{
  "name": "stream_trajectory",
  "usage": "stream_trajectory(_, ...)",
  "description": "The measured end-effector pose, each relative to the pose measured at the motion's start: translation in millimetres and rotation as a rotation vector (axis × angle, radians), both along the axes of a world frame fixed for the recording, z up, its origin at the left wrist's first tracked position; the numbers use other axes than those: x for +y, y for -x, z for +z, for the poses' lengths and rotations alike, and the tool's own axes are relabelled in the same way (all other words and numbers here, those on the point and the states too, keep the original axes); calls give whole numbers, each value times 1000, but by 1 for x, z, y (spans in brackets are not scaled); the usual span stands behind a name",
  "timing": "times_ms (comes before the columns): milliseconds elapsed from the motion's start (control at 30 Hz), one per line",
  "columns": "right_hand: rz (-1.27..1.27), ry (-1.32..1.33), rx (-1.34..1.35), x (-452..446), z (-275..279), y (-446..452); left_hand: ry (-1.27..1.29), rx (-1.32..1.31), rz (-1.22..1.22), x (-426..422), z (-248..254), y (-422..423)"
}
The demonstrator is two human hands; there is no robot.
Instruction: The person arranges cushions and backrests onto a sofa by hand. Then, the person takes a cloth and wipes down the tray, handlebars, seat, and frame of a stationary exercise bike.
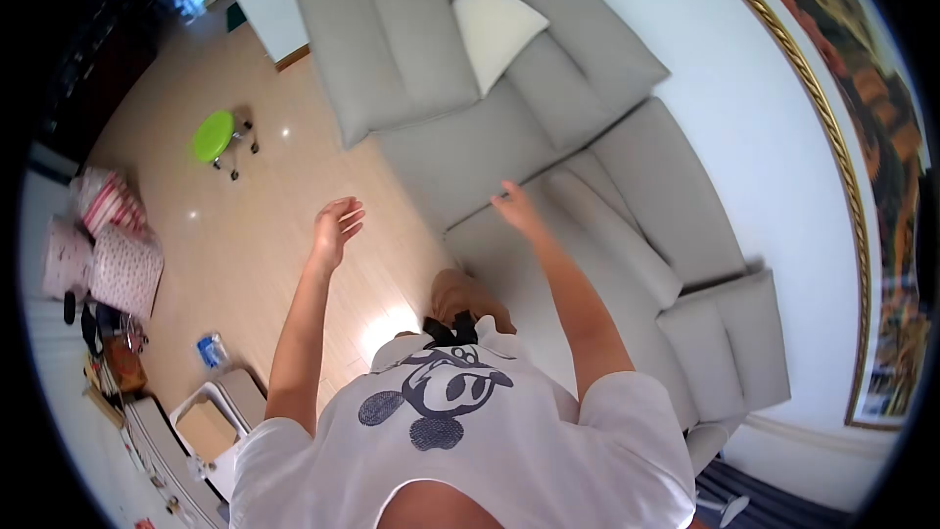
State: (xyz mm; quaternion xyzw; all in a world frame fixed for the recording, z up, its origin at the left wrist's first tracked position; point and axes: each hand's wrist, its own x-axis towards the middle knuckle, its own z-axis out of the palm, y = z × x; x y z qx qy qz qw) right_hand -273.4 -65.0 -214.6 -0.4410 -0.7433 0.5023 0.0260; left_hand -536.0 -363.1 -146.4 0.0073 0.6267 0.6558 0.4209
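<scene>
My left hand (338, 228) is held out in the air over the wood-toned floor (255, 264), fingers loosely curved and apart, with nothing in it. In front of the grey sofa (470, 152), my right hand (516, 206) hovers near the seam between two seat sections. Its fingers are spread a little and it holds nothing; whether it touches the sofa I cannot tell. A cream cushion (496, 29) leans on the sofa's far part. Below my hands, one bent knee (460, 296) in brown trousers shows beside the seat edge.
A lime-green stool (213, 137) on casters stands on the floor to the left. Pink patterned bundles (125, 264) are piled by the left wall. A blue-and-white pack (211, 351) lies near a white chair (201, 421). A gold-framed picture (832, 127) hangs behind the sofa.
</scene>
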Motion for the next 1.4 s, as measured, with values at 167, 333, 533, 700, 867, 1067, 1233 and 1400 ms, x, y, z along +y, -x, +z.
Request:
stream_trajectory(167, 98, -15, -43, 28, -25, 109, 36, 38, 32, 14, 1, 74)
stream_trajectory(333, 115, 55, 11, 72, -60, 248, 99, 94, 58, 60, 1, 180)
stream_trajectory(533, 99, 149, 79, 120, -91, 399, 198, 211, -53, 121, 9, 307)
stream_trajectory(700, 198, 80, 2, 127, -106, 463, 228, 240, -35, 152, 10, 378)
stream_trajectory(867, 201, 116, 15, 116, -148, 478, 322, 304, -130, 187, -19, 474)
stream_trajectory(1067, -118, 370, -28, 110, -158, 472, 383, 965, -358, 285, -58, 666)
stream_trajectory(1233, -484, 303, -247, 81, -189, 464, 337, 1678, -345, 406, -38, 809)
stream_trajectory(1400, -828, 938, -172, 38, -189, 495, 663, 1726, -559, 488, -7, 889)
